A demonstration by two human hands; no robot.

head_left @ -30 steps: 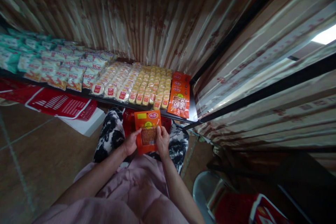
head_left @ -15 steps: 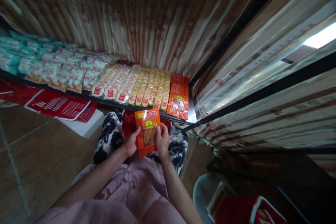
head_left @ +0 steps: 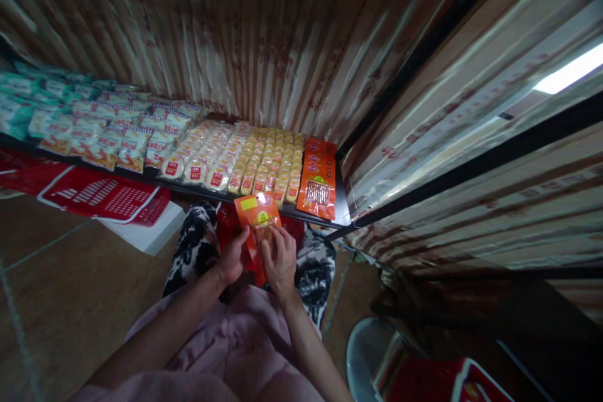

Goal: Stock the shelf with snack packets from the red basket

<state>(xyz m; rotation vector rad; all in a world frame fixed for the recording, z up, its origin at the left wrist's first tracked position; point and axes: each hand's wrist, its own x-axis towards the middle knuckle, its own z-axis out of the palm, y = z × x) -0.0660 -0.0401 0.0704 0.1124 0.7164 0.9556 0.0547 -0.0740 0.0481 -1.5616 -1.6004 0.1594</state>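
An orange snack packet with a yellow round label and a clear window is held over my lap, slightly tilted. My left hand grips its left edge, thumb on the front and the other fingers behind. Across the packet's window lies my right hand, its fingers stretched out over the front and covering part of the contents. On the shelf just beyond, another orange packet lies at the right end, beside rows of small yellow-wrapped snacks.
The black shelf also bears clear-wrapped white snacks, white bags and green bags. Red baskets sit below at left. A round stool and another red basket stand at lower right.
My right hand has left the packet's right edge and moved left onto its front. The packet has tilted and shifted slightly left; my left hand keeps its hold.
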